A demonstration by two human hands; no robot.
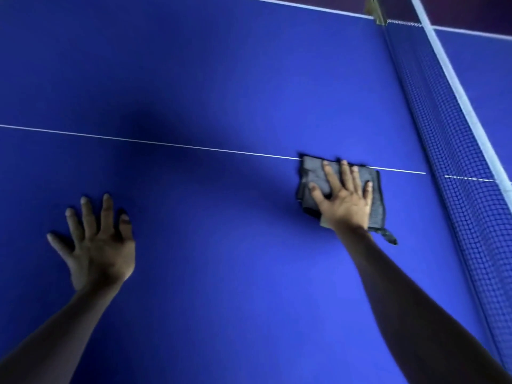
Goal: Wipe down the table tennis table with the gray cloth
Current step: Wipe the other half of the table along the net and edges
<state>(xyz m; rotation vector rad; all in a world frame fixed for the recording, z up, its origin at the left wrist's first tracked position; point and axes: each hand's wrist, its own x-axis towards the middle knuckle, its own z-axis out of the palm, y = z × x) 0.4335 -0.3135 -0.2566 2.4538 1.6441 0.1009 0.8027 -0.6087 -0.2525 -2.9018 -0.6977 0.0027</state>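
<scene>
The blue table tennis table [221, 79] fills the view, with a thin white centre line running across it. A folded gray cloth [311, 173] lies flat on the table over that line, a short way left of the net. My right hand [343, 195] presses down on the cloth with straight, spread fingers. My left hand [97, 245] rests flat on the bare table surface at the lower left, fingers spread, holding nothing.
The dark mesh net [454, 151] with its white top band runs diagonally down the right side. A net post clamp [375, 9] sits at the table's far edge, top right. The other half of the table shows beyond the net.
</scene>
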